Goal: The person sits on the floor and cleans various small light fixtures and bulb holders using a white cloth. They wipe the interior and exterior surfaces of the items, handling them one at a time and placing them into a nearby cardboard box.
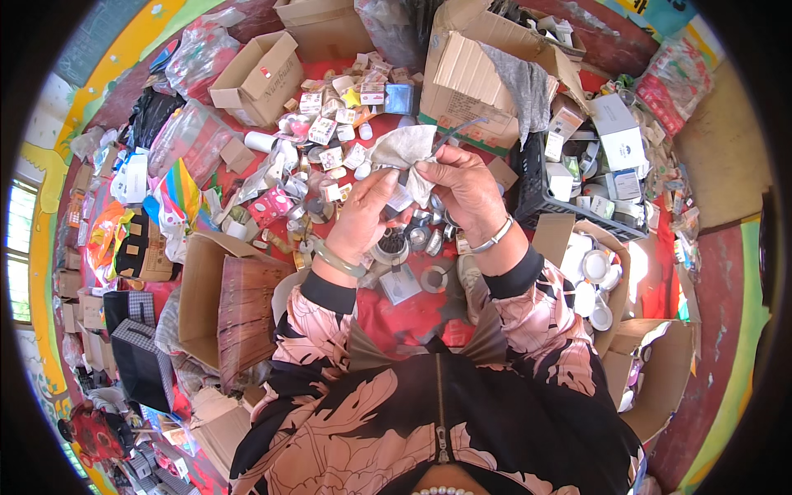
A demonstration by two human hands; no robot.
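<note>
Between my hands, at chest height, is a gathered piece of pale cloth (402,147), bunched like a small bag, though I cannot tell whether it is one. My left hand (369,205) grips its lower left side, fingers closed. From the right, my right hand (469,186) pinches the cloth between thumb and fingers. A thin dark strip (462,128) sticks out above the right hand. Just under the left thumb shows a small whitish piece (399,199), partly hidden by the fingers. Below the hands lie a white flat box (400,283) and a round container of dark thin items (389,246).
Small boxes (322,129) and jars spread over the red floor ahead. An open carton (259,78) stands far left, a larger one (466,103) far right. A black crate (569,210) holds boxes. Cartons flank me: one at left (198,289), another with white round lids (623,285) at right.
</note>
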